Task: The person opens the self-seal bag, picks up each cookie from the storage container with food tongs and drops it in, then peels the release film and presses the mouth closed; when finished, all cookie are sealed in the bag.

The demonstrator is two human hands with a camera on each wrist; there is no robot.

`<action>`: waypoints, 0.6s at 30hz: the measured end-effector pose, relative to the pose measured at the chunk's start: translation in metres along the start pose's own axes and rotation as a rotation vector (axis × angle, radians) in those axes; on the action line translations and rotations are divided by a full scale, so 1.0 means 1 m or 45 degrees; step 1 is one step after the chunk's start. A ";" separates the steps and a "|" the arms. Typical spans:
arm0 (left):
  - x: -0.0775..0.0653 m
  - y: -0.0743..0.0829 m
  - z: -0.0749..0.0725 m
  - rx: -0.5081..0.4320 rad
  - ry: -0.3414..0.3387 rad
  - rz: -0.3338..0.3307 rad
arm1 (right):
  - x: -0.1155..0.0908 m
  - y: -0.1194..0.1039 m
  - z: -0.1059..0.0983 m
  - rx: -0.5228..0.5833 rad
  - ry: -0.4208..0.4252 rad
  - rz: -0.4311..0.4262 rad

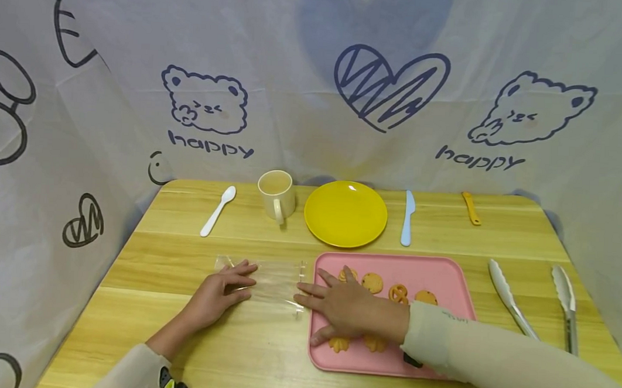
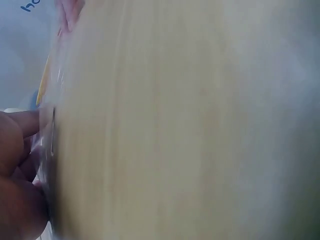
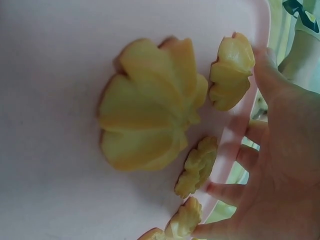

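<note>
A clear plastic bag point(image 1: 277, 286) lies flat on the wooden table. My left hand point(image 1: 216, 297) rests on the bag's left part, fingers stretched over the film; in the left wrist view the fingers point(image 2: 25, 122) lie against the film. Over the left side of the pink tray point(image 1: 460, 272) my right hand point(image 1: 349, 307) is spread wide, two fingertips reaching past the rim to the bag's right edge. Around it lie a round cookie point(image 1: 372, 283), a pretzel-shaped cookie point(image 1: 398, 293) and flower-shaped cookies point(image 3: 150, 107). The right hand and forearm hide part of the tray.
At the back stand a cream mug point(image 1: 278, 195) and a yellow plate point(image 1: 346, 213). A white spoon point(image 1: 218, 211) lies left of them. To the right are a light blue knife point(image 1: 407, 219), an orange utensil handle point(image 1: 471, 208) and metal tongs point(image 1: 566, 301), partly behind the right sleeve.
</note>
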State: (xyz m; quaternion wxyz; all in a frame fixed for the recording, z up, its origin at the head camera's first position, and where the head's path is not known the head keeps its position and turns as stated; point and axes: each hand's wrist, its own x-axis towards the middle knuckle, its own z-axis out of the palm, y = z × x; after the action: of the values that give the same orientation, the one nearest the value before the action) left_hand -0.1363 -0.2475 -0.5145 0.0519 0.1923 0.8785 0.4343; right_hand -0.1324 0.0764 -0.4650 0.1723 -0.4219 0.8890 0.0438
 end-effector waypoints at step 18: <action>-0.003 -0.007 -0.010 -0.512 0.180 -0.094 | -0.001 0.000 -0.002 0.024 0.001 -0.012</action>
State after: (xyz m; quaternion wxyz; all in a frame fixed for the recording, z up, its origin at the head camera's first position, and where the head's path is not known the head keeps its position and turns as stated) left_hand -0.1383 -0.2606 -0.5141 0.0433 0.1149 0.7820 0.6110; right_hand -0.1320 0.0767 -0.4627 0.1762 -0.4245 0.8874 0.0345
